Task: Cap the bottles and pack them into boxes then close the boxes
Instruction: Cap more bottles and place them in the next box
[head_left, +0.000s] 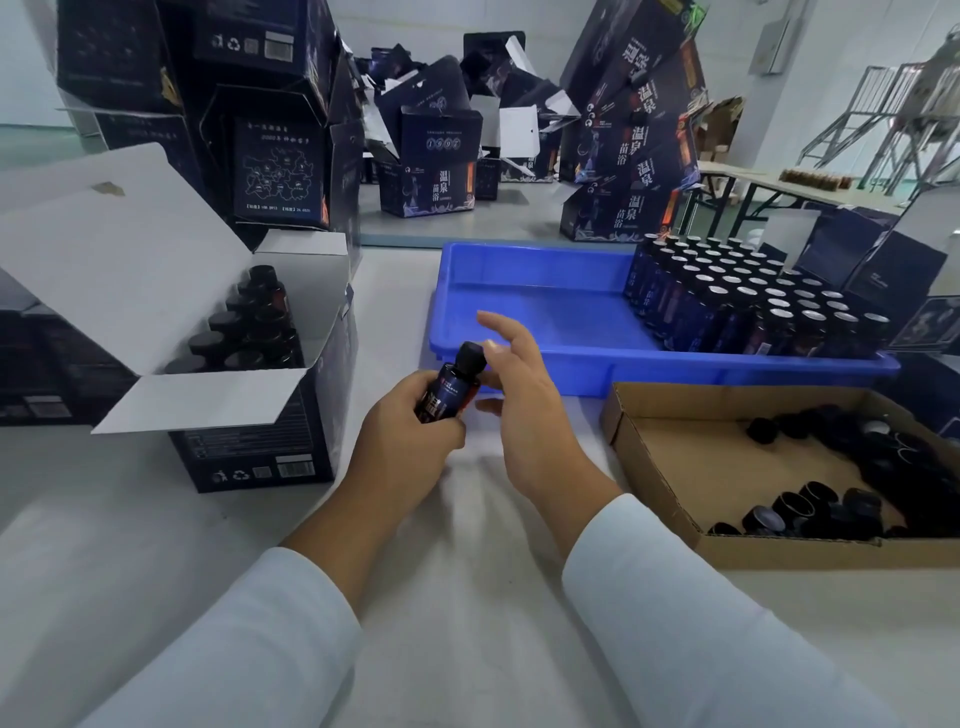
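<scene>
1. One bottle (448, 389), over the near worktop (467, 597): left hand (410, 421) grips its body.
2. Right hand (511, 382), fingers spread, thumb on cap (471, 357) (holding nothing).
3. Twist cap fully snug before boxing.

This is a packing room in a small factory or warehouse — printed dark-blue cartons (291, 171) are stacked in leaning piles across the top of the frame. At centre right a blue plastic tray (524, 296) holds rows of identical uncapped bottles (753, 301), with a cardboard tray of loose black caps (841, 467) below it. Folding tables (769, 182) and a metal frame (883, 104) stand at upper right — plain pale walls behind.
</scene>
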